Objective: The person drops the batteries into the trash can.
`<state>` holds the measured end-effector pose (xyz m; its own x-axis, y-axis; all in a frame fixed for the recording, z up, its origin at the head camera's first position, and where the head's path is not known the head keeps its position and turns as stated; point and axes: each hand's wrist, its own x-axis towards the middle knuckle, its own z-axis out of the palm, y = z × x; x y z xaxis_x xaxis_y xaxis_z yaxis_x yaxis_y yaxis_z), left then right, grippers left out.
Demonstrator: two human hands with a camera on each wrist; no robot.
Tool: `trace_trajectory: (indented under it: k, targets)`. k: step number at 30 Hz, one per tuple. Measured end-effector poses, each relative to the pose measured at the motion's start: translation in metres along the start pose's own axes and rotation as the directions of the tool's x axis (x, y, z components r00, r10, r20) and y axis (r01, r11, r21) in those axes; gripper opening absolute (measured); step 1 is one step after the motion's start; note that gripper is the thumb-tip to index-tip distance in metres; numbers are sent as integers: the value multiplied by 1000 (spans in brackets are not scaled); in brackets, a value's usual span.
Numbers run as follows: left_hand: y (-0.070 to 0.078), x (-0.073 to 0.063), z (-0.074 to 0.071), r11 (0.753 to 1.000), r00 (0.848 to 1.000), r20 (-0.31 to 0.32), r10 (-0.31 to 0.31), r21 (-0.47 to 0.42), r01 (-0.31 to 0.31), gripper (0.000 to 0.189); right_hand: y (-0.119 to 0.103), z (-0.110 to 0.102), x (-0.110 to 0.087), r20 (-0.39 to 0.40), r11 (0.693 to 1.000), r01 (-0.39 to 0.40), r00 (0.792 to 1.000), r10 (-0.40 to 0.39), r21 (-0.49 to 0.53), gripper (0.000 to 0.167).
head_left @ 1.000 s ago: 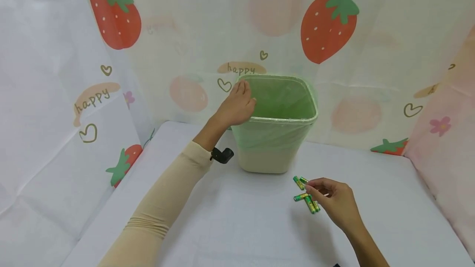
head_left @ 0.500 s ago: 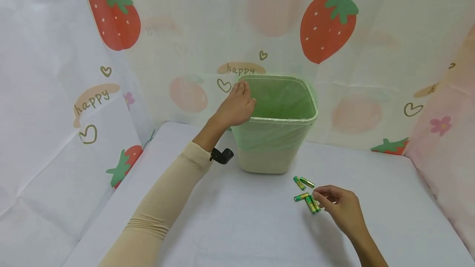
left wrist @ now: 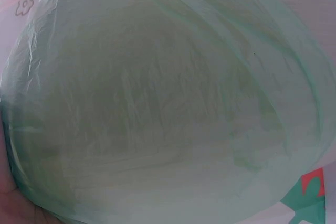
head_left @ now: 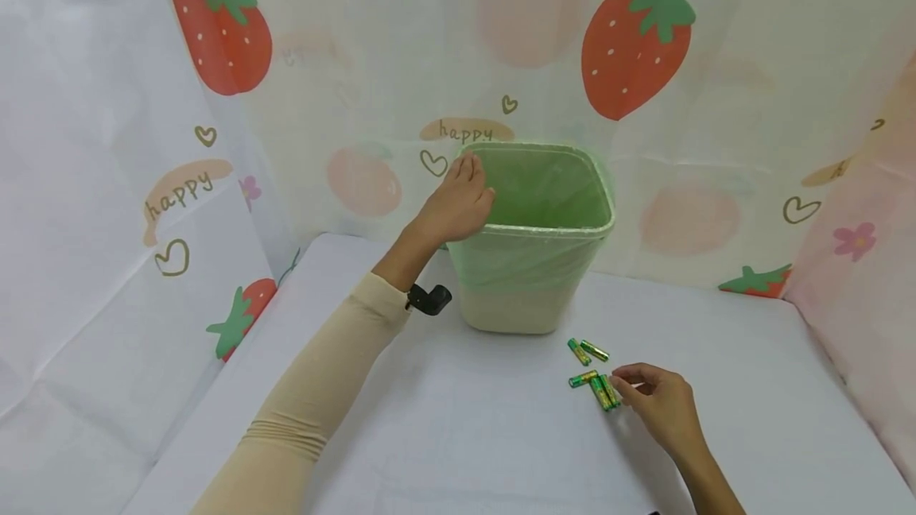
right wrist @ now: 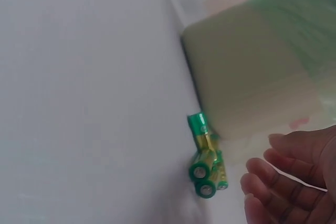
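A pale trash bin (head_left: pixel 515 304), lined with a thin green plastic bag (head_left: pixel 529 257), stands upright at the back of the table. My left hand (head_left: pixel 458 201) grips its left rim over the bag; in the left wrist view the bag (left wrist: pixel 157 98) fills most of the picture. Several green and gold batteries lie in a loose group in front of the bin, among them one near the back (head_left: pixel 595 350) and one by my fingertips (head_left: pixel 610 390). Just right of them hovers my right hand (head_left: pixel 661 408), fingers loosely bent, thumb apart, holding nothing. The right wrist view shows the batteries (right wrist: pixel 199 171) overlapping.
A white cloth covers the table (head_left: pixel 458 435). Behind it hangs a strawberry-print curtain (head_left: pixel 401 38), and similar sheets close off both sides. A black wrist device (head_left: pixel 429 300) sits at the cuff of my left sleeve (head_left: pixel 322 388).
My right hand has drawn back from over the batteries to their right side, uncovering the rear one. The left hand and the bin have stayed in place.
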<state>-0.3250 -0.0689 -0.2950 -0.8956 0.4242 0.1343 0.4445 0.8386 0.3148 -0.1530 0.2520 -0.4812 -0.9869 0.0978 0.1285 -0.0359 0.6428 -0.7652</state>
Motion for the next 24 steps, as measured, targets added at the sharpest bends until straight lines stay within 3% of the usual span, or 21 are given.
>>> trace_trajectory:
  k: [15, 24]
  targets:
    - [2, -2, -2, 1000, 1000, 8, -15, -16, 15, 65, 21, 11, 2, 13, 997, -76, 997, 76, -10, 18]
    - [5, -3, -3, 1000, 1000, 7, -12, -20, 12, 64, 28, 14, 3, 13, 993, -88, 996, 90, -81, 14]
